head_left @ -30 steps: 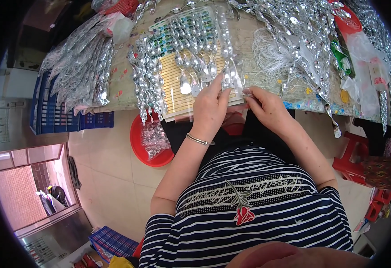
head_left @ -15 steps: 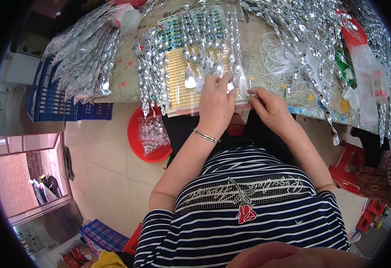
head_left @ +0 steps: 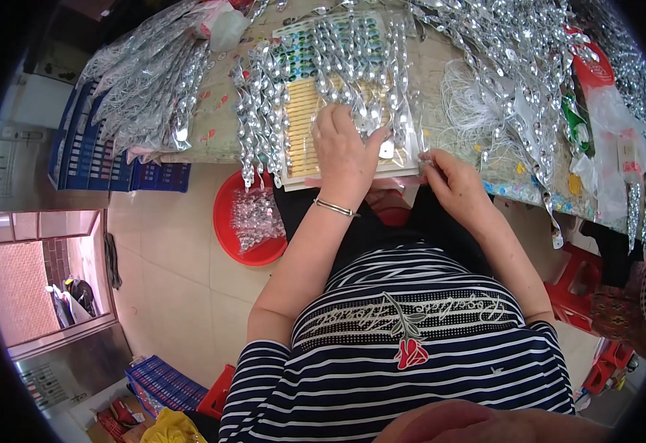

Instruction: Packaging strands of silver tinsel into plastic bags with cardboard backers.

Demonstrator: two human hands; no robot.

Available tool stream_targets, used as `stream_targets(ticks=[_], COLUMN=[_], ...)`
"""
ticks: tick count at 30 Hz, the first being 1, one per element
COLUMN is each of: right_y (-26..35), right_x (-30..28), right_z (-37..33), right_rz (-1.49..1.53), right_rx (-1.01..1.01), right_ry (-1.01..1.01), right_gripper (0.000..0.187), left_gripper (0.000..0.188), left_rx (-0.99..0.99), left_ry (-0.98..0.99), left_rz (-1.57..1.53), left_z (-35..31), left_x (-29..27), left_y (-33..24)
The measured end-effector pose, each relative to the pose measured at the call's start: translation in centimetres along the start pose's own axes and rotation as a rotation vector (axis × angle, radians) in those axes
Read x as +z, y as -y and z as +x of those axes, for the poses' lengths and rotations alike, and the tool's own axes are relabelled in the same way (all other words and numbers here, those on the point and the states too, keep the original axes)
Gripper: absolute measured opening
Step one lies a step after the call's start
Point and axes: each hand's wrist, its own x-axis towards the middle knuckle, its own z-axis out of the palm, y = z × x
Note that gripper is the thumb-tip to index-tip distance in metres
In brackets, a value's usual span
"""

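On the near edge of the table, silver twisted strips [head_left: 260, 111] lie across a card sheet with yellow rows [head_left: 301, 133]. Farther back, a sheet bears green and blue ovals [head_left: 301, 55]. My left hand [head_left: 346, 151] rests palm down on the strips, its thumb apart from its fingers, and partly hides them. Clear plastic [head_left: 410, 118] covers the right part of the sheet. At its near right corner, my right hand [head_left: 456, 184] pinches the plastic edge between thumb and fingers. A white tab [head_left: 386, 150] on a strip end shows beside my left thumb.
Bundled silver strips in clear bags [head_left: 149, 88] lie at the left over a blue crate [head_left: 90, 151]. More silver strips [head_left: 515, 66] and white strings [head_left: 463, 100] spread at the right. Below the table edge, a red basin [head_left: 227, 236] holds bagged silver pieces.
My left hand has shifted left and a little farther back over the strips, its thumb spreading out. My right hand stays at the plastic's corner. The view has shifted slightly.
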Motion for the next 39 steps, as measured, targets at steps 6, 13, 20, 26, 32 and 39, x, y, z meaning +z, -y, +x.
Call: stream_targets(ticks=[6, 13, 20, 26, 32, 39], right_y=[-0.6, -0.9, -1.1, -1.3, -0.8, -0.7], right_x=[0.4, 0.6, 0.8, 0.9, 1.1, 1.6], right_z=[-0.1, 0.0, -0.1, -0.4, -0.8, -0.6], right_rz=[0.001, 0.012, 0.026, 0.029, 0.049, 0.015], right_rx=[0.025, 0.025, 0.023, 0.053, -0.034, -0.057], right_ry=[0.016, 0.008, -0.005, 0.018, -0.04, -0.03], right_gripper=[0.02, 0.019, 0.016, 0.015, 0.013, 0.012], left_gripper=[0.04, 0.05, 0.052, 0.052, 0.053, 0.057], left_rx=[-0.059, -0.813, -0.872, -0.834, -0.905, -0.923], left_ry=[0.079, 0.177, -0.061, -0.207, -0.206, -0.266], left_rz=[-0.041, -0.861, -1.226, -1.203, -1.247, -1.207], left_z=[0.4, 0.3, -0.8, -3.1, -4.1, -3.9], left_x=[0.9, -1.5, -3.5, -3.7, -4.5, -4.3], left_y=[0.8, -0.9, -1.6, -1.6, -0.7, -1.1])
